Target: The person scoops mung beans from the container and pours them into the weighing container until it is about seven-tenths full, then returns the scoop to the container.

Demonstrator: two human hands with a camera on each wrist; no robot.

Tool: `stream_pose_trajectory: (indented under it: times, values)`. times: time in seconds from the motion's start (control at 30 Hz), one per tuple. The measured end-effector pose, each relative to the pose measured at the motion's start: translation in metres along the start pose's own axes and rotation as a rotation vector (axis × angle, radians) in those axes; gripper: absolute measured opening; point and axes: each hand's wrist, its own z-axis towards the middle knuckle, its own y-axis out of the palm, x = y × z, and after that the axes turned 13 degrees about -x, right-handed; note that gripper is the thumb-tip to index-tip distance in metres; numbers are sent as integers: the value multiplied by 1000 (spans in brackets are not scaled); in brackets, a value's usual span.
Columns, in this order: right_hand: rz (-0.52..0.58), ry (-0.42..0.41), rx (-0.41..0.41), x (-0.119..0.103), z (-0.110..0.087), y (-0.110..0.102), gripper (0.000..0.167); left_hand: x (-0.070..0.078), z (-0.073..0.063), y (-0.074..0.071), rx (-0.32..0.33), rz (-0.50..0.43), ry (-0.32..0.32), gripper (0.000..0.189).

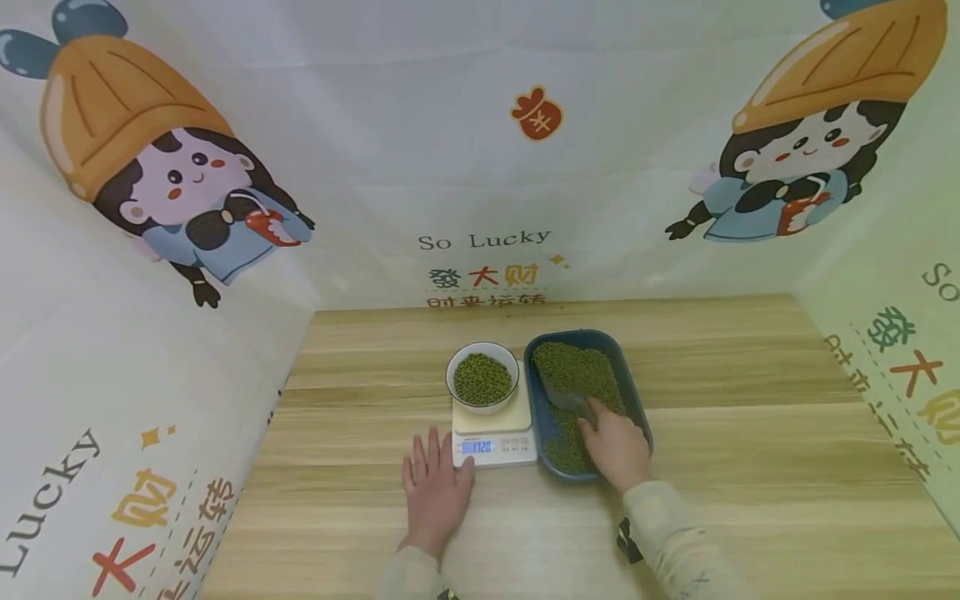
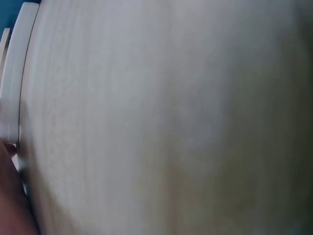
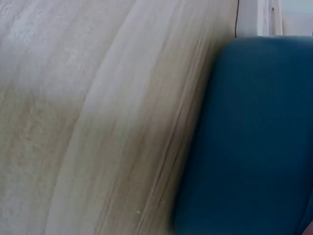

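Observation:
My right hand (image 1: 618, 450) grips the handle of a dark grey scoop (image 1: 572, 404), whose head dips into green mung beans (image 1: 577, 367) in a blue tray (image 1: 639, 408). To the left of the tray stands a white kitchen scale (image 1: 515, 457) with a lit display. On its platform sits a white, dark-rimmed bowl (image 1: 483, 409) holding more green beans. My left hand (image 1: 435, 500) lies with its fingers straight at the scale's front left corner, the thumb by the display. The left wrist view catches only the edge of the scale (image 2: 18, 63); the right wrist view shows the tray's outer wall (image 3: 244, 137).
The wood-grain table (image 1: 360, 392) runs back to a printed white cloth (image 1: 360, 200) that hangs behind it and along both sides. The scale and tray stand side by side, nearly against each other.

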Motion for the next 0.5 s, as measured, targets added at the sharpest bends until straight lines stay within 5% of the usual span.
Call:
stream_pose_trajectory:
  times: [0.3,0.5]
  values:
    - [-74,-15,89,0,-1,8,43,2,-1,-2,-7,-7,-13,60]
    - [-103,-16,62,1,-1,11,47,-1,1,1,-15,-1,-15,62]
